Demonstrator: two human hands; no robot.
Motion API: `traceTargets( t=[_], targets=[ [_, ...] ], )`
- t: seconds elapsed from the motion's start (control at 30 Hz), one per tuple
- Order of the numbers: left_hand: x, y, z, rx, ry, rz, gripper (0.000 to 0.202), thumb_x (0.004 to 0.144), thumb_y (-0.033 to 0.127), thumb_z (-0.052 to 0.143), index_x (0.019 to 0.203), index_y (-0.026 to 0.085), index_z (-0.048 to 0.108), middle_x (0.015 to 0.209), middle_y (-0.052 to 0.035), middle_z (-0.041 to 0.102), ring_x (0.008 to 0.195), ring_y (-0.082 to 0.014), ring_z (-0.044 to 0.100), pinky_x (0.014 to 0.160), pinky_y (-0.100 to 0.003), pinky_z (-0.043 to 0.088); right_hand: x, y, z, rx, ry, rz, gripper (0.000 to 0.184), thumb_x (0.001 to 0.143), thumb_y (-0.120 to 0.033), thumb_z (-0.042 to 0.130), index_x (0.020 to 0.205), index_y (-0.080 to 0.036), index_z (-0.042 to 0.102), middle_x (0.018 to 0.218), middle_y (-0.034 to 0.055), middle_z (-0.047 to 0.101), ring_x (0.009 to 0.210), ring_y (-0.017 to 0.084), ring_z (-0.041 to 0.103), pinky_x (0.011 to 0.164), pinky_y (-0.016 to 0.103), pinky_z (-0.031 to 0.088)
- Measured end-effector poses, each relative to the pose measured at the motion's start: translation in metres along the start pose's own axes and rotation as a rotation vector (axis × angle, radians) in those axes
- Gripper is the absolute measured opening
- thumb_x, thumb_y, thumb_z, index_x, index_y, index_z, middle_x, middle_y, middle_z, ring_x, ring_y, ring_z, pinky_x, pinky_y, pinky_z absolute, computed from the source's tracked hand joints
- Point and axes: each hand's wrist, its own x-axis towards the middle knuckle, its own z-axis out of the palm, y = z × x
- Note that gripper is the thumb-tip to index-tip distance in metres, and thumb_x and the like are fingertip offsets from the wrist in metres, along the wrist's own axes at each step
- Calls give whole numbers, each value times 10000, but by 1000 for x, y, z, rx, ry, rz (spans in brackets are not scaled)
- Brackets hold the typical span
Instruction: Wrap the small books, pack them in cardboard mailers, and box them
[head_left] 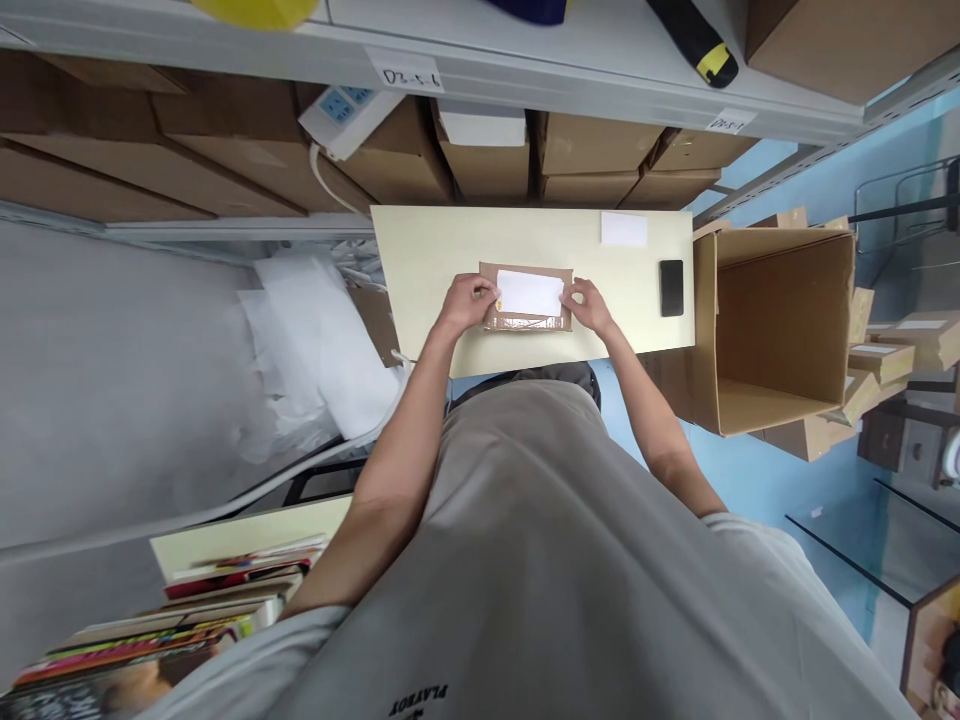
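A small brown cardboard parcel (525,268) lies on the pale yellow table (420,240), with shiny clear tape along its near side. Over its top is a blank-looking white label (529,293). My left hand (469,300) pinches the label's left end, beside a small orange mark. At the right end, the fingertips of my right hand (590,304) are closed on the label's edge. Whether the label is stuck to the parcel, I cannot tell.
A white paper slip (623,229) and a black phone (671,288) lie on the table's right. Beside it stands a large open carton (784,330). Shelves with boxes (596,145) and a power strip (349,115) run along the back. White packing foam (322,340) is at left.
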Motion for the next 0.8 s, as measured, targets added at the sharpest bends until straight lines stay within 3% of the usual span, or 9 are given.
traceTargets(
  t=[0.2,0.47,0.8],
  targets=[
    [1,-6,1,-2,4,-15,92,903,306,743,834,244,745,1096,-101,820,1261,-326,678,1149,-462,558,5,10,7,-2,21,-44,344,985,-545,779,799,-274,679,1122,119,822,1350,413,667,1279,647,466],
    [6,-10,4,-2,17,-16,86,897,294,748,834,235,752,1058,-94,804,1167,-305,691,1096,-447,577,11,15,8,-55,27,-97,307,1029,-492,739,823,-268,695,1085,102,819,1183,360,710,1204,587,521],
    [9,-15,5,-38,23,-17,92,881,317,745,836,238,752,1064,-103,797,1186,-317,703,1130,-489,589,9,14,8,-26,18,-108,303,1024,-514,718,846,-273,668,1085,94,812,1174,349,704,1193,571,530]
  ],
)
